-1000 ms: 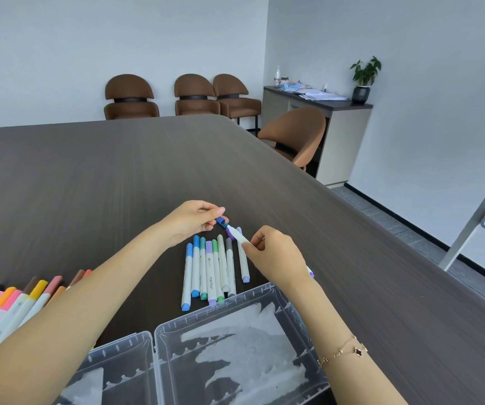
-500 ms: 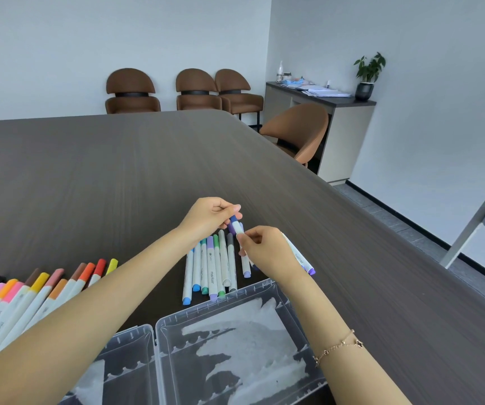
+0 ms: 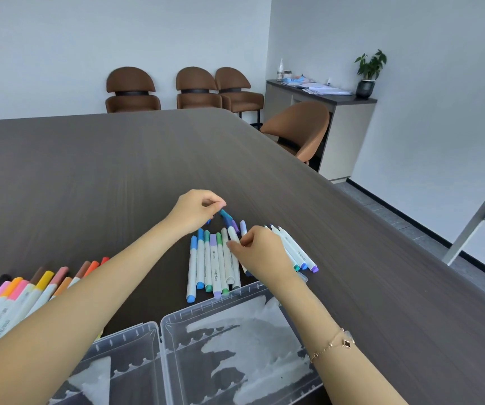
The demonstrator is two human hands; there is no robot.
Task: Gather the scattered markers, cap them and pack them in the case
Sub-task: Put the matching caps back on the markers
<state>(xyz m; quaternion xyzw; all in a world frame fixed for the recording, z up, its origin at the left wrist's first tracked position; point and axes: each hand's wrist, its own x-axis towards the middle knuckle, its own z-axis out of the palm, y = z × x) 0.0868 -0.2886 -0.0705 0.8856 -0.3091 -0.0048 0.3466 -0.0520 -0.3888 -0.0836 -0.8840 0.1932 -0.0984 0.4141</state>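
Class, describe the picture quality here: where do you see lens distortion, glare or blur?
Head view: wide-angle bending curves the table edge; soft daylight, faint shadows; whitish glare patches on the clear case; slight blur around the left hand and right hand.

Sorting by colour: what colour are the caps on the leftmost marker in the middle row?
Light blue at both ends of that marker, in the head view.

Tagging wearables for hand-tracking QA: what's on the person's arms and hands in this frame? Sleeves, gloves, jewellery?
Both forearms are bare: no sleeves in view and no gloves on the left hand or right hand. The right wrist carries a thin gold-coloured chain bracelet with a dark four-lobed clover-shaped charm. No rings or watch are visible. Nothing shows on the left arm.
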